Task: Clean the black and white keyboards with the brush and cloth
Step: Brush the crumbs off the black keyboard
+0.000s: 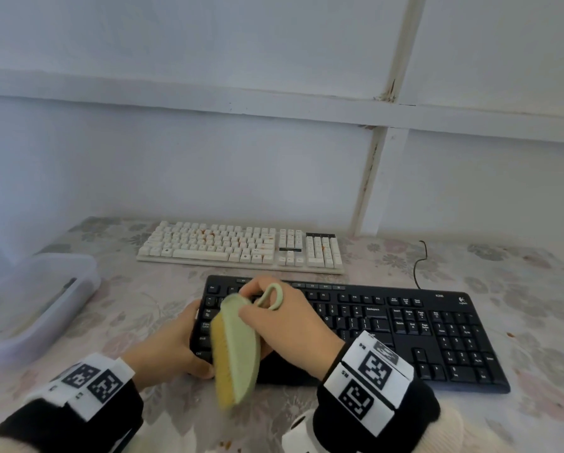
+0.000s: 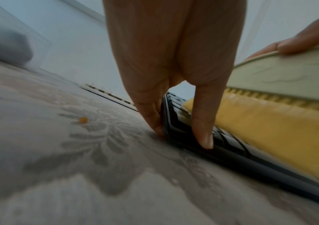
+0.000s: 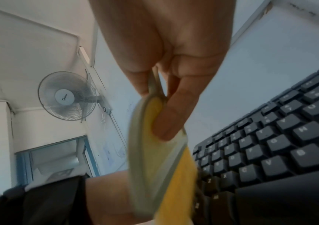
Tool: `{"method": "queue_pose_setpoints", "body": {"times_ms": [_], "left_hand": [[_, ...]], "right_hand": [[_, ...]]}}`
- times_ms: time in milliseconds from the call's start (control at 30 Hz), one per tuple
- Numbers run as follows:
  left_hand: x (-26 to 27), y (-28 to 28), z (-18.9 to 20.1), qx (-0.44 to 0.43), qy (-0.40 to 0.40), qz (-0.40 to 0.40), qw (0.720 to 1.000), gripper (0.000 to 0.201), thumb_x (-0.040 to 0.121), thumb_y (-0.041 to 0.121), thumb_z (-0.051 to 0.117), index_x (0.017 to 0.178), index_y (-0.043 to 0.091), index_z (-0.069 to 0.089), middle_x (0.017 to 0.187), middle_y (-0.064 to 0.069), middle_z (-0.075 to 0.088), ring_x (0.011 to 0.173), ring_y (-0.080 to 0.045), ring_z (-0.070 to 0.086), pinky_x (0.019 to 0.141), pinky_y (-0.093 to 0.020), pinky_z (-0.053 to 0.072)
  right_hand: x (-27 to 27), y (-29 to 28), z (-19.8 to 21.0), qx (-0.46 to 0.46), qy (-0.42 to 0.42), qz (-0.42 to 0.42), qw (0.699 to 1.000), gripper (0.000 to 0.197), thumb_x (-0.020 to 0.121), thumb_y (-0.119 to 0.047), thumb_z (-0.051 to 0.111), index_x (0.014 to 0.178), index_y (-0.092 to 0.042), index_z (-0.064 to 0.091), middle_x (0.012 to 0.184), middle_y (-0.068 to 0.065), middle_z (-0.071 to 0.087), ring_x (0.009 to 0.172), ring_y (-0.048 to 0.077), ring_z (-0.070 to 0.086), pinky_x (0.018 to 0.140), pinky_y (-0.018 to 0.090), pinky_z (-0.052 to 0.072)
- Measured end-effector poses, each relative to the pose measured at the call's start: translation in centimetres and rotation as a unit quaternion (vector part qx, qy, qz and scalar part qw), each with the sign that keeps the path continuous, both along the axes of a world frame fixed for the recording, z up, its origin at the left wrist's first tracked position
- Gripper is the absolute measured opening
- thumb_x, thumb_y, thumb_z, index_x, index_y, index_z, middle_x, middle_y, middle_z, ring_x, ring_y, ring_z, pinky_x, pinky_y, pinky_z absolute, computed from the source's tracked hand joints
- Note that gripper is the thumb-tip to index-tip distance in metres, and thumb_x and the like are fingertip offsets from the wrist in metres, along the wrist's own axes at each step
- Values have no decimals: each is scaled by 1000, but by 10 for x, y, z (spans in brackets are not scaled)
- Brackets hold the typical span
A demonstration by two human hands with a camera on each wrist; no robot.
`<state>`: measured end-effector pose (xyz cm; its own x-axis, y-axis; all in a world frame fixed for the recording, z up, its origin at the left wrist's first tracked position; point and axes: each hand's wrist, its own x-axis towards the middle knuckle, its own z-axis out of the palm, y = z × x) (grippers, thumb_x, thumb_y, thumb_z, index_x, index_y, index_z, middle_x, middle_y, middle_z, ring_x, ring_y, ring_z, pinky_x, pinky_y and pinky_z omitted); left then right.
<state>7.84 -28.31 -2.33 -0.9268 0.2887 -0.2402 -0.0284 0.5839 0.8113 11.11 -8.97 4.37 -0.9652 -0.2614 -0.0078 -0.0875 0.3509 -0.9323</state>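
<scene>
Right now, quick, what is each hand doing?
Left hand: grips the left end of the black keyboard, thumb on top.
Right hand: holds the brush, bristles on the keys.

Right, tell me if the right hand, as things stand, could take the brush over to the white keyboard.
Probably yes. The right hand grips the brush over the black keyboard, and the white keyboard lies just behind it, with only bare tablecloth between them. The left hand holds the black keyboard's left end, off to the side.
</scene>
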Motion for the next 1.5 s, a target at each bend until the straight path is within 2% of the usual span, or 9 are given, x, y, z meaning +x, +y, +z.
{"method": "queue_pose_setpoints", "body": {"times_ms": [133,233,433,667,967,1133,1367,1433,1500], "left_hand": [[-1,-2,-1,-11,-3,0,1000,100,58,-2,80,130,42,26,111,13,61,100,-7,60,87,-31,52],[0,-2,-1,-5,0,0,1000,100,57,-3,79,132,40,28,110,8,63,97,-10,62,83,-31,54],[2,0,1,13,-7,-4,1000,94,60,-5,77,131,33,31,110,6,62,97,-8,62,79,-25,53],[0,-2,-2,26,-17,-4,1000,99,50,3,78,132,35,32,114,9,62,106,-9,59,93,-33,50],[1,-1,0,19,-13,2,1000,94,59,-8,77,123,42,30,110,10,61,102,-8,60,87,-25,49],[2,0,1,19,-12,2,1000,92,62,-10,76,123,42,31,110,11,61,101,-6,60,82,-21,49],[2,-2,1,21,-13,-1,1000,94,59,-6,77,128,39,32,112,11,62,105,-7,60,92,-30,50],[1,-2,1,23,-12,-1,1000,96,58,-6,78,130,38,32,113,11,62,105,-7,59,91,-29,50],[1,-2,0,22,-12,-2,1000,96,58,-5,78,130,38,31,114,11,61,105,-6,58,89,-26,50]], "right_hand": [[-2,-4,-2,-11,75,-55,996,19,94,-23,49,111,-30,48,90,17,67,76,34,65,66,47,57],[5,-4,-4,27,14,-8,1000,17,92,-24,48,109,-30,49,90,12,65,79,33,66,68,49,58],[12,15,26,131,1,59,990,16,93,-31,52,106,-23,53,91,2,63,47,4,53,37,18,43],[-6,51,65,184,137,-25,973,11,83,-31,70,90,-23,71,84,-4,68,66,7,58,61,16,45],[-12,46,25,164,162,-143,962,19,88,-34,61,81,-16,64,79,-7,65,74,6,58,68,18,45],[-11,46,21,172,153,-155,961,25,94,-26,48,69,-28,47,66,-10,51,56,2,44,54,12,39],[-18,14,27,76,172,-140,972,17,93,-20,52,76,-17,52,72,-10,54,60,1,44,62,8,40],[-21,1,22,63,168,-134,975,20,92,-23,53,73,-25,49,69,-10,53,64,1,46,66,12,42],[-23,-7,12,71,168,-141,973,18,89,-33,52,72,-31,49,71,-11,55,78,10,54,79,30,50]]}}
